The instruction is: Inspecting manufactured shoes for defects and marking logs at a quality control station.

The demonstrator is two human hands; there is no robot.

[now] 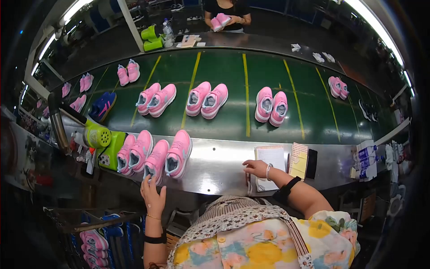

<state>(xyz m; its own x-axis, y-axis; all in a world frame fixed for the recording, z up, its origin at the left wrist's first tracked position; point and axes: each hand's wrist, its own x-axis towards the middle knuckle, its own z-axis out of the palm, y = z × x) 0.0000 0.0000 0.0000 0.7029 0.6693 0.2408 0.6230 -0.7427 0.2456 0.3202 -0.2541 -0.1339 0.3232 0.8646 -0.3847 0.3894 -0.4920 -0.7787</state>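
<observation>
My left hand (153, 197) is at the near edge of the steel ledge, its fingertips at the heel of a pink shoe (157, 158) and its thumb held apart. That shoe stands in a row with other pink shoes (178, 154), toes pointing away from me. Whether the fingertips press on the heel is hard to see. My right hand (257, 169) hovers or rests by the left edge of an open notebook (272, 157), fingers stretched to the left with nothing visible in them. A bracelet circles that wrist.
Beyond the ledge (215, 159) runs a green conveyor belt (233, 116) with yellow lines, carrying pairs of pink shoes (207, 100) and a blue pair (102, 106). A green machine (112, 148) stands left, a dark phone (311, 164) right. Across the belt, a person holds pink shoes (220, 22).
</observation>
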